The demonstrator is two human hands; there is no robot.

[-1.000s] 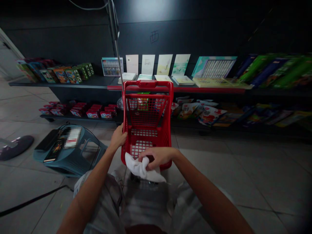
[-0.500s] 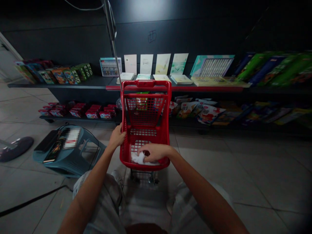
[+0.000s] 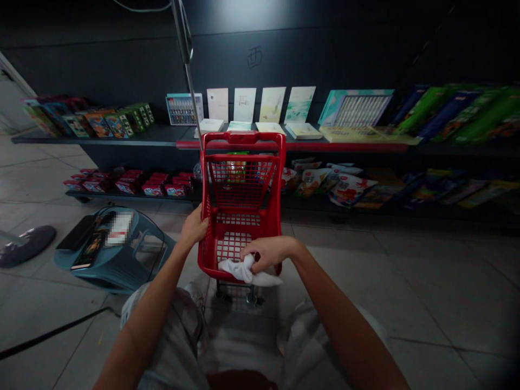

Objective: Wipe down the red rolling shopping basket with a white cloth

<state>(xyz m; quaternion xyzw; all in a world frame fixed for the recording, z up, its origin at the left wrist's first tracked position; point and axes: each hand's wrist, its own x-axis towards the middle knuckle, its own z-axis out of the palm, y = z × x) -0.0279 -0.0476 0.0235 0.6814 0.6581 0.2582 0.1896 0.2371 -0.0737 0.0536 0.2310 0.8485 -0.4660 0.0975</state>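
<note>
Over on the far left, the upper shelf (image 3: 122, 140) carries a row of bright boxes (image 3: 101, 123), with red packs (image 3: 162, 187) lined up on the lower shelf beneath. Down on the tiled floor sits a teal plastic stool (image 3: 134, 265), and a phone (image 3: 86, 252) lies flat on top of it.

Now the action. The left hand (image 3: 195, 227) is clamped on the left rim of the small red cart (image 3: 242, 187), fingers curled over the edge and thumb on the outside, a firm grip. The cart stands upright on its wheels, right in front of the seated person's knees, its handle toward the shelves.

At the cart's near rim there is the white cloth (image 3: 248, 275), bunched up and lying across the rim's edge, one end trailing out to the right. The right hand (image 3: 271, 252) has it: fingers drawn in tight over the top of the bundle, pressing it against the rim, wrist bent downward.

Behind the cart, pale cards (image 3: 273, 104) stand propped against the dark wall. Further right, a wide flat box (image 3: 357, 109) leans back, and green packages (image 3: 459, 114) fill the dim end of the shelf.
</note>
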